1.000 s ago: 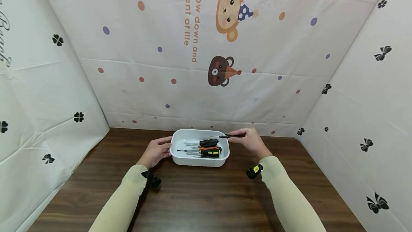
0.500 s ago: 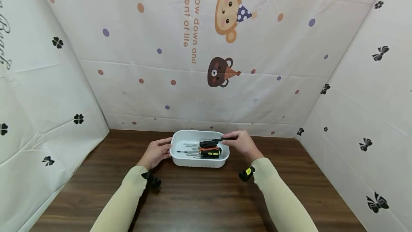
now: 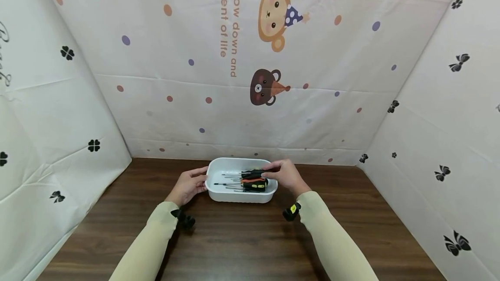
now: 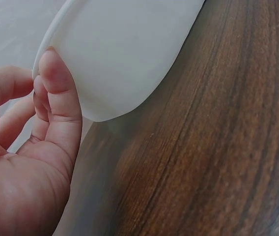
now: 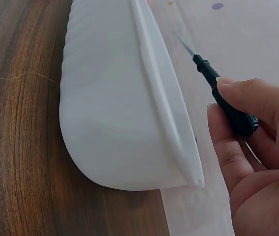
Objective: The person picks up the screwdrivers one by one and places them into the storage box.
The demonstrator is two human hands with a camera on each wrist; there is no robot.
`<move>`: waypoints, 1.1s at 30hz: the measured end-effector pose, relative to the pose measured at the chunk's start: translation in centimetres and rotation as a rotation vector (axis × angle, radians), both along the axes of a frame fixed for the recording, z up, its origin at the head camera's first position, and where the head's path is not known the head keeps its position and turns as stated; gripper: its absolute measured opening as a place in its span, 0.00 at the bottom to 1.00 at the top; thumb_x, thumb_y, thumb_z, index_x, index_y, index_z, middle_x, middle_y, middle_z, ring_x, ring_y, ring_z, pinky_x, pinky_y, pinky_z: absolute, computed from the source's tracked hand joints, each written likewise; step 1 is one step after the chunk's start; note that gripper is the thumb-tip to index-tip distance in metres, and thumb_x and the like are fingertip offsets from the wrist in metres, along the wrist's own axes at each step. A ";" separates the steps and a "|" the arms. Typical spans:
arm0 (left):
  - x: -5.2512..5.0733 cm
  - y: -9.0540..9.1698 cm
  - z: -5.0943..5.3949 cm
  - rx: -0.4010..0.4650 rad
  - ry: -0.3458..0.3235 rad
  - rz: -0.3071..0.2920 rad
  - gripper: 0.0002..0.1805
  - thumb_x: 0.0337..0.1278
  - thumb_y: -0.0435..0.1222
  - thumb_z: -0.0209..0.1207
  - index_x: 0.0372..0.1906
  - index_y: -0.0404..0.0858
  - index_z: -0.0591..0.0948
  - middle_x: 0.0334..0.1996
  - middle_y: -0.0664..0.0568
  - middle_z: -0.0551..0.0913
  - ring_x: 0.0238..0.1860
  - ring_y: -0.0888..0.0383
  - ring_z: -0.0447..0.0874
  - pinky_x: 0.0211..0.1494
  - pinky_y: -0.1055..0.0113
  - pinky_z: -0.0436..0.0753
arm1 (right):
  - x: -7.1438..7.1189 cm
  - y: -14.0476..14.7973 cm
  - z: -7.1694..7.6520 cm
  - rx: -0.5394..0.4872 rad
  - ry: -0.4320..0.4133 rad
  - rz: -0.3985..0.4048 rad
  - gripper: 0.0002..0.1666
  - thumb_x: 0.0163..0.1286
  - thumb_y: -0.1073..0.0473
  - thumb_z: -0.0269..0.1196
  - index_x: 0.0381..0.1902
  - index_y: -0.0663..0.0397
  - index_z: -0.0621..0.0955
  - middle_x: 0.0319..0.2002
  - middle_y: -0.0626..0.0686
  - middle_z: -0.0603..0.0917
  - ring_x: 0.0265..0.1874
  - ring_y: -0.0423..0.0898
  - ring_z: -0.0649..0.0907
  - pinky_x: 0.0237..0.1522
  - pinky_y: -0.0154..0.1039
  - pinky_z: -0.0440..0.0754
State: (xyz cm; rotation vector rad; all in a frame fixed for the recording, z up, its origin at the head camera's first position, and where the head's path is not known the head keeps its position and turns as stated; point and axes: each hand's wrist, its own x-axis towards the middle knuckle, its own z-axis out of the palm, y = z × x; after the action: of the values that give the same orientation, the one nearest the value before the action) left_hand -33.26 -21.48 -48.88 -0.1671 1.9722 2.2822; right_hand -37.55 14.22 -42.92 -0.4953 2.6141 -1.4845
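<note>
A white plastic bin (image 3: 235, 196) stands on the table near the back wall. Several screwdrivers lie in it side by side, their handles to the right; a black-and-yellow one (image 3: 254, 184) is nearest the front and an orange-handled one (image 3: 250, 180) sits behind it. At the bin's left end, my left hand (image 3: 187, 186) grips the rim, fingers and thumb about the edge (image 4: 46, 46). My right hand (image 3: 287, 176) is over the right end, pinching the black handle of a screwdriver (image 5: 230, 105) between thumb and fingers. In the head view those fingers partly cover that handle.
The brown wood-grain table (image 3: 242, 242) runs toward me. White printed cloth hangs behind (image 3: 312, 120), on the left (image 3: 47, 120) and on the right (image 3: 422, 133). Each wrist carries a black camera mount, left (image 3: 183, 219) and right (image 3: 291, 212).
My right hand has moved left with the screwdriver, from just beyond the bin's right rim to over its right end. The left hand and the bin have stayed put.
</note>
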 end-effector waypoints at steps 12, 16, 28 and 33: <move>0.0 0.0 0.0 -0.016 0.005 -0.003 0.28 0.71 0.30 0.59 0.74 0.35 0.71 0.61 0.32 0.80 0.34 0.60 0.84 0.39 0.69 0.87 | -0.2 -1.9 0.1 0.129 0.034 -0.019 0.14 0.59 0.55 0.78 0.43 0.50 0.92 0.48 0.51 0.89 0.45 0.46 0.85 0.46 0.44 0.87; 0.1 0.0 0.1 -0.016 0.003 -0.002 0.28 0.71 0.30 0.59 0.74 0.35 0.71 0.62 0.32 0.80 0.34 0.60 0.85 0.38 0.69 0.87 | -0.1 -2.7 0.2 0.181 0.045 -0.028 0.13 0.59 0.56 0.78 0.42 0.51 0.92 0.46 0.50 0.89 0.45 0.46 0.85 0.48 0.46 0.87; 0.1 0.0 0.1 -0.006 0.006 -0.001 0.28 0.71 0.29 0.59 0.73 0.34 0.71 0.56 0.34 0.84 0.33 0.61 0.85 0.38 0.69 0.88 | -0.6 -4.0 -0.5 0.272 0.091 -0.003 0.07 0.58 0.59 0.78 0.36 0.49 0.93 0.42 0.49 0.91 0.42 0.46 0.86 0.41 0.43 0.87; 0.2 0.0 0.1 -0.004 0.008 -0.006 0.28 0.71 0.29 0.59 0.73 0.34 0.71 0.60 0.33 0.82 0.34 0.60 0.85 0.38 0.69 0.88 | -0.6 -4.2 -0.8 0.283 0.083 -0.011 0.07 0.60 0.59 0.77 0.37 0.49 0.93 0.44 0.49 0.90 0.43 0.47 0.86 0.42 0.43 0.87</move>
State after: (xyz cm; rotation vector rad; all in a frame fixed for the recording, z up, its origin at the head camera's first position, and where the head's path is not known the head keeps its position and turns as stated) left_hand -33.09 -21.45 -48.77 -0.1524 1.9792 2.2789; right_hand -38.18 10.00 -43.71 -0.5219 2.8307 -1.0899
